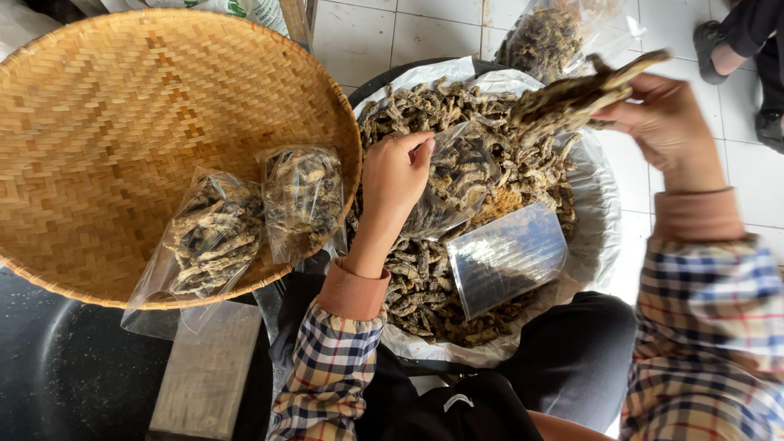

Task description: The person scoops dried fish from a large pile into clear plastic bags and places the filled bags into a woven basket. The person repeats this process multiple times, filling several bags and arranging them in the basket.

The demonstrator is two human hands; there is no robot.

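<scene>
My left hand (394, 178) holds open the mouth of a clear plastic bag (456, 181) partly filled with dried fish. It sits over a big plastic-lined basin (600, 220) heaped with small dried fish (425, 282). My right hand (665, 122) is raised above the basin's right side and grips a handful of dried fish (572, 96). A stack of empty clear bags (506, 255) lies on the heap near me.
A wide woven bamboo tray (106, 131) at the left carries two filled bags of dried fish (214, 237) (304, 196). Another filled bag (545, 37) lies beyond the basin on the white tiled floor. Another person's shoe (709, 41) shows at the top right. A wooden block (206, 371) lies below the tray.
</scene>
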